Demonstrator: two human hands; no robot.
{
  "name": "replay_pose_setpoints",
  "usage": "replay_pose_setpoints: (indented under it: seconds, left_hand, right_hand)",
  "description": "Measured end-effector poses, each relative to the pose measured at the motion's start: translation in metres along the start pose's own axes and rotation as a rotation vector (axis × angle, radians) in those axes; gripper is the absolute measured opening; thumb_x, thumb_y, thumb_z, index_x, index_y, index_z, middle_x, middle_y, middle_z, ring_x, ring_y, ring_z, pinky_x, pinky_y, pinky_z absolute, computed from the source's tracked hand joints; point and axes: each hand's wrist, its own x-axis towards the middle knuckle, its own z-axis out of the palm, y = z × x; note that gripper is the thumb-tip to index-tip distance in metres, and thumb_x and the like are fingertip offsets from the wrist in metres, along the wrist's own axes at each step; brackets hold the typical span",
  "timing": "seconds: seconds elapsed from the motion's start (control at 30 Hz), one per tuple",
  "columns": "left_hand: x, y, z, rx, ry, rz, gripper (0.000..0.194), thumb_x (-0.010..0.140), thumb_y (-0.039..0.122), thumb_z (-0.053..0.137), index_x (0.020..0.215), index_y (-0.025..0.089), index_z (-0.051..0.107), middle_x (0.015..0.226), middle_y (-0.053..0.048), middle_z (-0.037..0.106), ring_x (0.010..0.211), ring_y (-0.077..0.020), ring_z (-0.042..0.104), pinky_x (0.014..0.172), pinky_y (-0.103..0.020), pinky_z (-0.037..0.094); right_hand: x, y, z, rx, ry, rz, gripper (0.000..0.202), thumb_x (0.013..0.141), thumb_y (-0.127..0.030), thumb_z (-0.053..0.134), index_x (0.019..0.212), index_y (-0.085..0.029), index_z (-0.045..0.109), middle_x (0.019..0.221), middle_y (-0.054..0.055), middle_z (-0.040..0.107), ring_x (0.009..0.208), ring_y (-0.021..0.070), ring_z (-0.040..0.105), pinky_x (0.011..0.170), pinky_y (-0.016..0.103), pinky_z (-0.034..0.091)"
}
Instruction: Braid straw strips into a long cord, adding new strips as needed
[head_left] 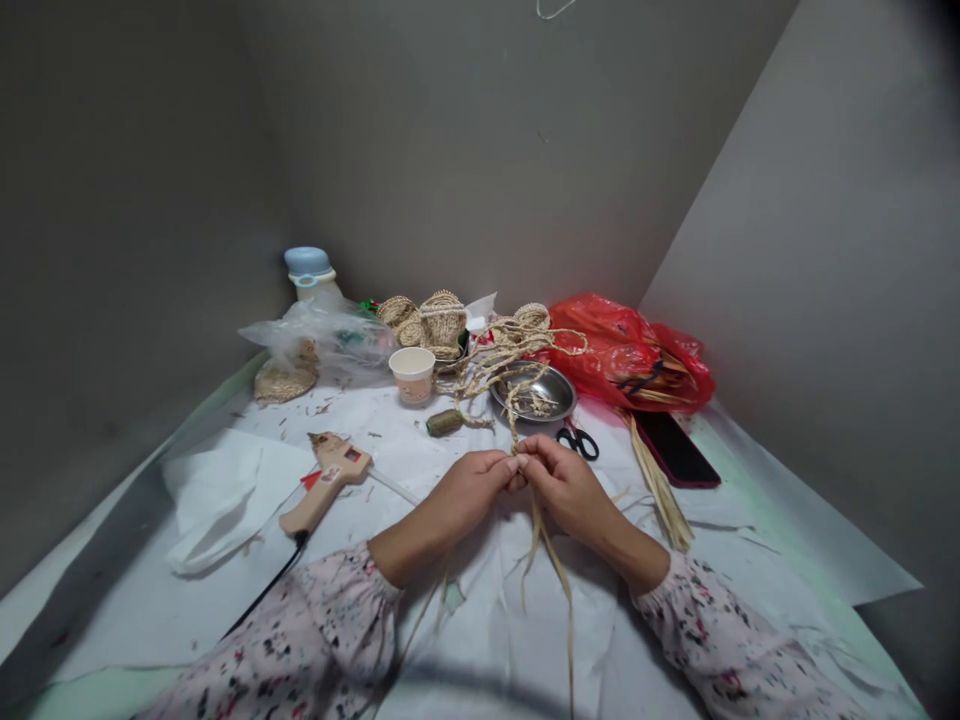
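Observation:
My left hand (pixel 481 487) and my right hand (pixel 568 487) meet at the middle of the table, fingertips pinched together on the end of a braided straw cord (pixel 514 412). The finished braid runs away from me and lies in loose loops over a steel bowl (pixel 562 391). Below my fingers, loose straw strands (pixel 559 570) hang toward me, some reaching the bottom edge of the view. Just beyond my right hand lie black-handled scissors (pixel 579 442). The exact crossing of the strands is hidden by my fingers.
A glue gun (pixel 328 482) with its cord lies left, near crumpled white paper (pixel 225 500). Behind stand a paper cup (pixel 412 374), a thread spool (pixel 445 423), a clear plastic bag (pixel 330 330) and a blue-lidded bottle (pixel 308 265). To the right are a red bag (pixel 600 345), straw (pixel 660 480) and a phone (pixel 679 450).

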Motion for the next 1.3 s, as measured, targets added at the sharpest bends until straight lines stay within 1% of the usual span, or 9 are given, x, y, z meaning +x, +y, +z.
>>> replay_pose_setpoints:
  seconds: [0.13,0.3,0.4,0.63,0.83,0.93,1.1,1.2,1.3]
  left_hand:
    - [-0.001,0.003,0.001,0.011,0.099,-0.063,0.030,0.080,0.041,0.050,0.059,0.018,0.051,0.051,0.005,0.037,0.048,-0.0109,0.031,0.049,-0.024,0.024]
    - [-0.001,-0.001,0.000,0.196,0.179,-0.002,0.029,0.080,0.035,0.046,0.058,0.017,0.052,0.055,0.002,0.047,0.057,-0.0138,0.041,0.056,-0.025,0.028]
    - [-0.001,-0.004,0.000,0.212,0.218,-0.015,0.029,0.081,0.034,0.045,0.058,0.018,0.052,0.056,0.002,0.048,0.058,-0.0142,0.043,0.058,-0.025,0.029]
    - [-0.001,-0.005,0.002,-0.077,0.246,-0.148,0.028,0.077,0.038,0.050,0.056,0.019,0.049,0.046,0.006,0.034,0.044,-0.0102,0.029,0.047,-0.024,0.021]
    - [-0.002,-0.004,0.004,-0.395,0.200,-0.248,0.027,0.073,0.037,0.056,0.059,0.019,0.041,0.047,0.009,0.030,0.040,-0.0056,0.022,0.042,-0.021,0.014]
    - [-0.002,-0.003,0.004,-0.516,0.177,-0.268,0.026,0.072,0.034,0.059,0.063,0.019,0.040,0.050,0.010,0.028,0.040,-0.0036,0.019,0.041,-0.019,0.012]
    - [-0.001,-0.005,0.004,-0.592,0.160,-0.291,0.029,0.073,0.035,0.061,0.063,0.018,0.040,0.052,0.010,0.029,0.041,-0.0024,0.018,0.040,-0.018,0.013]
    - [-0.001,-0.008,0.005,-0.596,0.169,-0.269,0.032,0.072,0.037,0.065,0.063,0.017,0.042,0.053,0.010,0.030,0.041,-0.0024,0.020,0.040,-0.018,0.014]
    - [0.000,-0.009,0.005,-0.586,0.188,-0.243,0.030,0.071,0.039,0.066,0.065,0.015,0.047,0.052,0.009,0.032,0.042,-0.0029,0.024,0.041,-0.018,0.014]
  right_hand:
    - [0.002,-0.001,-0.005,-0.094,0.054,-0.019,0.015,0.084,-0.027,0.054,0.087,-0.018,0.065,0.082,0.002,0.068,0.079,0.0167,0.061,0.075,0.029,0.045]
    - [0.002,-0.004,-0.004,-0.194,0.088,0.022,0.017,0.082,-0.027,0.055,0.080,-0.018,0.069,0.078,0.003,0.070,0.075,0.0175,0.062,0.072,0.029,0.044]
    - [0.000,-0.008,0.000,-0.229,0.145,0.074,0.018,0.081,-0.028,0.057,0.075,-0.017,0.069,0.072,0.003,0.070,0.068,0.0171,0.061,0.067,0.028,0.044]
    - [-0.010,-0.015,0.012,-0.331,0.171,-0.003,0.016,0.084,-0.025,0.055,0.082,-0.020,0.070,0.079,0.003,0.072,0.072,0.0178,0.064,0.068,0.029,0.045]
    - [-0.018,-0.015,0.019,-0.650,0.149,-0.245,0.019,0.089,-0.020,0.049,0.095,-0.017,0.067,0.084,0.007,0.068,0.078,0.0193,0.062,0.072,0.030,0.045]
    - [-0.021,-0.015,0.022,-0.854,0.115,-0.298,0.022,0.091,-0.018,0.045,0.098,-0.015,0.065,0.082,0.008,0.065,0.074,0.0195,0.062,0.065,0.029,0.044]
    - [-0.024,-0.015,0.026,-1.139,0.045,-0.361,0.024,0.090,-0.010,0.043,0.102,-0.013,0.063,0.085,0.010,0.065,0.067,0.0195,0.061,0.054,0.029,0.042]
    - [-0.026,-0.014,0.028,-1.159,0.027,-0.415,0.028,0.087,-0.005,0.043,0.109,-0.011,0.060,0.093,0.013,0.065,0.075,0.0207,0.063,0.059,0.029,0.044]
    - [-0.029,-0.017,0.030,-1.109,0.034,-0.419,0.026,0.088,-0.008,0.044,0.106,-0.012,0.062,0.088,0.012,0.066,0.073,0.0201,0.062,0.062,0.029,0.044]
